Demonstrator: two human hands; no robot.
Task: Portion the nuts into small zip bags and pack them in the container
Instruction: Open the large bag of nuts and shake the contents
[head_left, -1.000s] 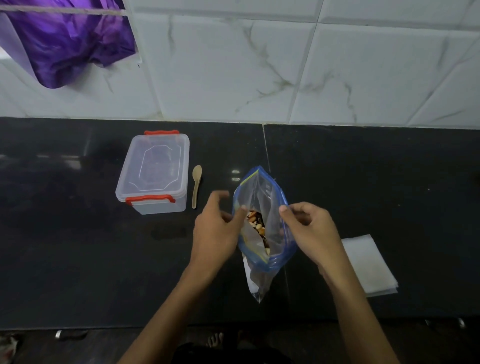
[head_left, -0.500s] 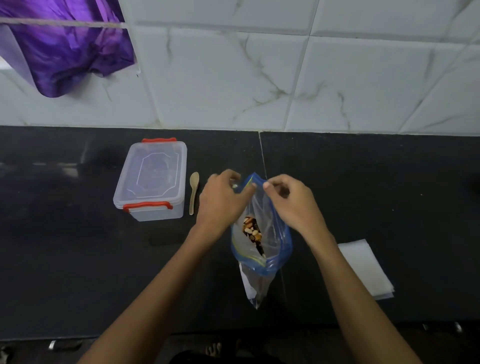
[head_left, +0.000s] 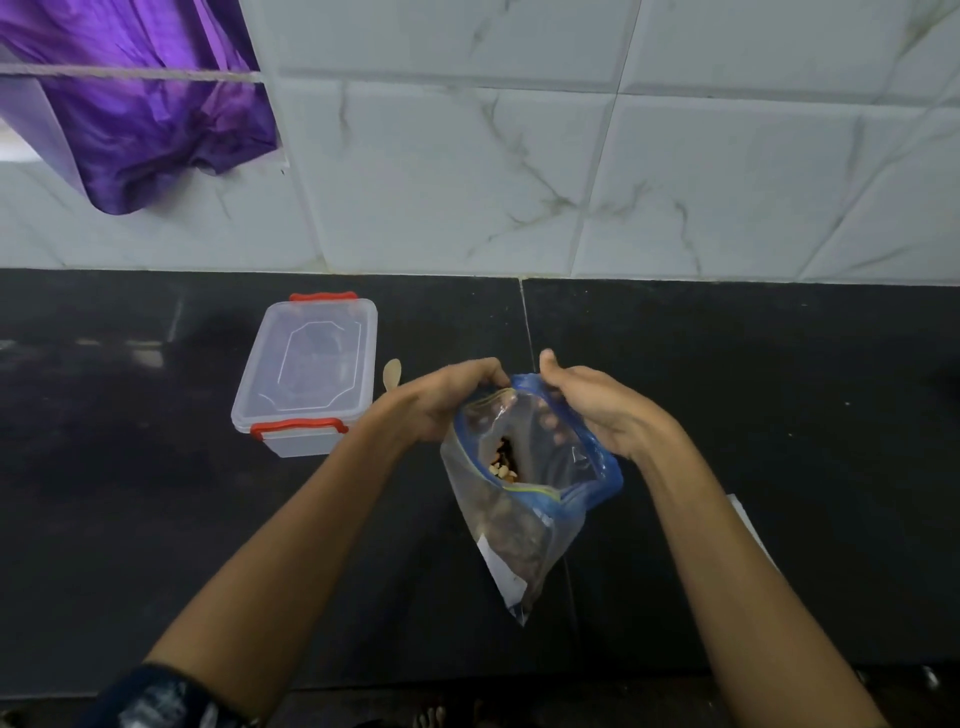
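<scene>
Fingers (head_left: 470, 371) of both hands grip one zip bag (head_left: 524, 499); one container (head_left: 306, 371).

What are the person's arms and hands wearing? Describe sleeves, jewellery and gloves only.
Both forearms are bare from wrist to well past the elbow. The left hand and right hand wear no gloves, and no rings, watch or bracelets show. The only clothing in view is a dark patterned sleeve with pale blotches, high on the left arm at the bottom edge of the picture. No sleeve shows on the right arm.
</scene>
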